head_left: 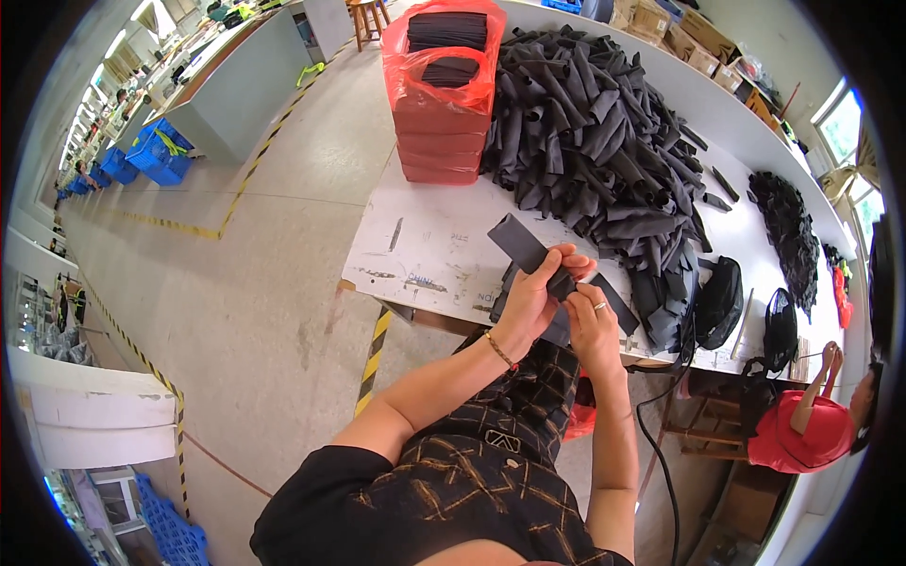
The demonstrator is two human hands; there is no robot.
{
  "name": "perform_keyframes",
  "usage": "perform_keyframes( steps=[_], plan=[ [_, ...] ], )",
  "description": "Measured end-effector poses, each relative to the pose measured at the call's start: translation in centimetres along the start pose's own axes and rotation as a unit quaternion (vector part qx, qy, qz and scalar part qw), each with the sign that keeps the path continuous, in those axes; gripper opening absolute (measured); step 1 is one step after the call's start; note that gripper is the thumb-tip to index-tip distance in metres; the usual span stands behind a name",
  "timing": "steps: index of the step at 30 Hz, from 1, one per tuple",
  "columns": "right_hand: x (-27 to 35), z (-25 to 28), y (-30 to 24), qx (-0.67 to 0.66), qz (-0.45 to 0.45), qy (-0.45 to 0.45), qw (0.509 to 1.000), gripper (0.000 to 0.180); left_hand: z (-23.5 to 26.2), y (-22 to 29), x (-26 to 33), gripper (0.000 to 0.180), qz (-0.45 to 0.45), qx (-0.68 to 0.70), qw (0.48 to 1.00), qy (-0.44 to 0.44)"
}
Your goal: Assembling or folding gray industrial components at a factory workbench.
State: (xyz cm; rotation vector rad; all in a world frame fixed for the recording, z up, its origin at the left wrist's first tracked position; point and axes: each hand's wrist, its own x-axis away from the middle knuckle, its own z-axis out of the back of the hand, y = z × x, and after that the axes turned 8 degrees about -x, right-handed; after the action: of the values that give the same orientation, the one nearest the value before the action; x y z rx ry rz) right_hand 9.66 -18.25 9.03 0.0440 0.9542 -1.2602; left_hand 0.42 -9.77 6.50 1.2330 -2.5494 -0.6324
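The left hand grips a dark strip, thumb on top, its other fingers partly hidden behind. The strip's far end juts out toward the upper left and looks like the mouth of a flat tube; its near end is lost among the fingers. The right hand, wearing a ring, is closed in a pinch on that near part, though exactly where the fingertips meet it is hard to make out. A bracelet circles the left wrist.

Below the hands, more dark pieces lie at the edge of the white table, mostly covered by the hands and the held strip. Beyond them rises a large heap of dark strips, its lower layers buried. Just left of it, a red plastic bag holds stacked dark pieces, visible only through its opening. To the right are a black bag, contents hidden, and a smaller dark heap. At the far right, a person in red is partly cut off by the dark rim.
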Motion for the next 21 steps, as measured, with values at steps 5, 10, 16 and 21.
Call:
perform_keyframes(
  steps=[5,10,16,21],
  plan=[
    [0.5,-0.1,0.1,-0.003,-0.007,-0.001,1.0,0.018,-0.2,0.5,0.2,0.028,0.018,-0.004,1.0,0.004],
    [1.1,0.7,0.2,0.016,-0.023,0.01,1.0,0.017,2.9,3.0,-0.7,0.031,-0.083,-0.148,0.98,0.099],
    [1.3,1.2,0.3,0.023,-0.023,0.022,0.999,0.023,3.6,4.8,0.0,0.012,-0.105,-0.182,0.976,0.056],
    [1.8,0.8,0.1,-0.02,-0.07,0.065,0.995,0.023,2.8,5.2,0.5,0.014,-0.109,-0.169,0.979,0.016]
  ],
)
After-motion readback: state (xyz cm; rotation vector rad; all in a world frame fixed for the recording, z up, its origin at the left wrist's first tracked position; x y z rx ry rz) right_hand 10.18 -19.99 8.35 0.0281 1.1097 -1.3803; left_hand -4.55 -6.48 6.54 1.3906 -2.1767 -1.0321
